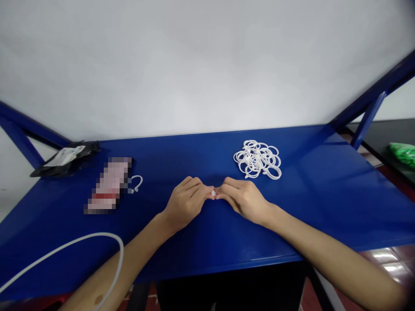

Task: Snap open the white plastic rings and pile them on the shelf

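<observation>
At the middle of the blue table, my left hand (187, 201) and my right hand (244, 198) meet fingertip to fingertip. Both are closed in a pinch on one small white plastic piece (213, 193). Only a bit of it shows between the thumbs and fingers, so its full shape is hidden. Beyond my right hand lies a loose heap of white plastic rings (257, 159), each with a small knob. Left of my left hand, a single open white ring (138, 183) rests beside a blurred-out flat pinkish item (108, 185).
A black plastic package with a white label (66, 157) lies at the table's (201, 151) back left. A white cable (94, 235) loops over my left forearm. Blue frame bars (369, 116) rise at both sides, and a pale wall stands behind. Something green (403, 153) sits far right.
</observation>
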### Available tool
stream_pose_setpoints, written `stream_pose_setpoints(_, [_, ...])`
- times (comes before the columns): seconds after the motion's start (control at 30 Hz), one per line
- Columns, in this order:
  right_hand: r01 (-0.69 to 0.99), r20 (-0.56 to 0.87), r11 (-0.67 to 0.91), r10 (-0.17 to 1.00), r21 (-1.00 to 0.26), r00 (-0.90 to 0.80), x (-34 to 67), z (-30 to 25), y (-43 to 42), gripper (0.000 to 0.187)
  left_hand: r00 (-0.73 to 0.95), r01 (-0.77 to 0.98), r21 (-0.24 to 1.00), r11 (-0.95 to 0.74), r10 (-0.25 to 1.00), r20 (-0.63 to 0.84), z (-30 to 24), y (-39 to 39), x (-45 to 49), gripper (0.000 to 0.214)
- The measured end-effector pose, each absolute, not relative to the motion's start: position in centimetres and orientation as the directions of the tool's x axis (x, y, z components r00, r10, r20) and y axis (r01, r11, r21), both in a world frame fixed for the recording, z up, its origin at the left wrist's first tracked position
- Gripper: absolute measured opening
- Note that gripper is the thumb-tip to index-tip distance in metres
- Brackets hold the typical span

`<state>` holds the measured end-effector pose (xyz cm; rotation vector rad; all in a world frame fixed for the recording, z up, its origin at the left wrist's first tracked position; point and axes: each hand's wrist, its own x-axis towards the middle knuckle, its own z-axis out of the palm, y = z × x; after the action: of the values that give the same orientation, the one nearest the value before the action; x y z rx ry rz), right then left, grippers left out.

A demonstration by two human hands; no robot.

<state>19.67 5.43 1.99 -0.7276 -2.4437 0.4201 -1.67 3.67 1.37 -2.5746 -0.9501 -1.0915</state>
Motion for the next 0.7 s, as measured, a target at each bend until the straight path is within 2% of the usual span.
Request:
stream_pose_setpoints(0.03, [0.423, 0.435, 0.803, 0.587, -0.420, -0.683, 19.7, 2.2, 5.6, 0.030, 0.517, 0.657, 0.068, -0.751, 0.514, 0.685, 1.7, 3.8, -1.9, 0.002])
stream_pose_setpoints(0.1, [0.501, 0.491, 0.780, 0.625, -0.374, -0.607, 20.2, 2.8, 6.3, 0.027, 0.453, 0.785, 0.040, -0.618, 0.617, 0.644, 2.3, 4.3, -3.0, 0.017])
stream_pose_setpoints(0.2, [0.713, 0.594, 0.641, 0.702, -0.284, -0.394, 21.9, 3.5, 8.2, 0.023, 0.139, 0.981, 0.030, -0.194, 0.794, 0.592, 3.1, 5.4, -5.6, 0.043])
stream_pose_setpoints(0.27, [0.836, 0.620, 0.494, 0.740, -0.238, -0.261, 23.6, 3.6, 9.9, 0.021, -0.017, 1.000, -0.006, 0.024, 0.844, 0.536, 3.1, 6.0, -7.5, 0.050])
stream_pose_setpoints(0.33, [0.900, 0.618, 0.390, 0.761, -0.194, -0.197, 25.2, 3.3, 11.4, 0.019, -0.085, 0.989, -0.073, 0.129, 0.898, 0.431, 2.8, 6.5, -9.1, 0.051])
stream_pose_setpoints(0.47, [0.922, 0.584, 0.348, 0.789, -0.169, -0.190, 26.9, 2.3, 13.0, 0.019, -0.165, 0.976, -0.098, 0.195, 0.954, 0.252, 2.3, 7.0, -10.3, 0.047])
stream_pose_setpoints(0.6, [0.916, 0.549, 0.344, 0.816, -0.208, -0.182, 26.9, 2.2, 13.0, 0.020, -0.106, 0.988, -0.084, 0.127, 0.969, 0.222, 2.1, 7.2, -9.9, 0.043])
stream_pose_setpoints(0.7, [0.902, 0.597, 0.348, 0.790, -0.254, -0.137, 26.5, 2.9, 12.7, 0.022, -0.004, 1.000, 0.002, 0.004, 0.974, 0.224, 2.0, 7.2, -8.8, 0.035])
